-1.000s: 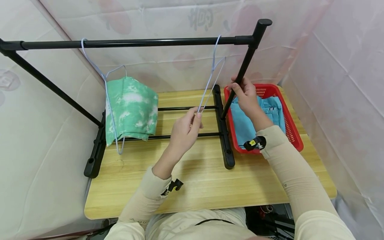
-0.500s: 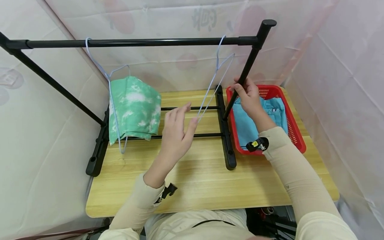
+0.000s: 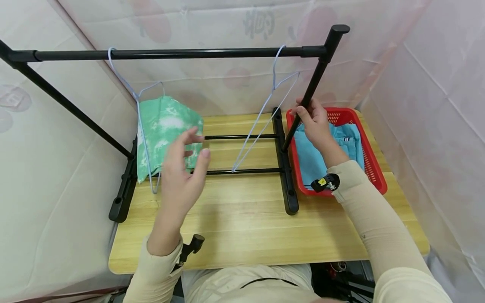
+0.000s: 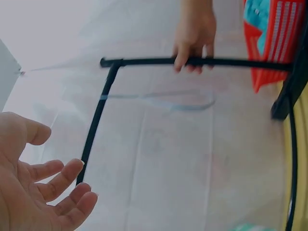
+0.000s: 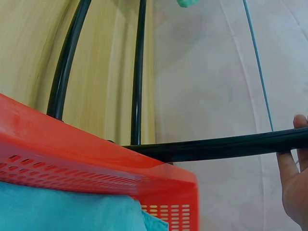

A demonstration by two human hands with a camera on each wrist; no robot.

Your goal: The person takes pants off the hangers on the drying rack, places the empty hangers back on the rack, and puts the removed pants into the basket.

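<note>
My left hand holds nothing; its fingers are spread and loosely bent, in front of the green and white tie-dye cloth. In the left wrist view the left palm shows bare. My right hand grips the slanted right post of a black clothes rack, thumb on the near side. Between the hands, a bare pale blue wire hanger hangs by its hook from the top bar. A second hanger carries the cloth at the left end of the bar.
A red plastic basket with folded blue clothing stands right of the rack's foot. The rack stands on a wooden table. Pale printed sheets enclose the back and sides.
My left hand has let go of the bare hanger's lower end and moved left towards the green cloth. The hanger now hangs free, turned slightly. My right hand stays on the post.
</note>
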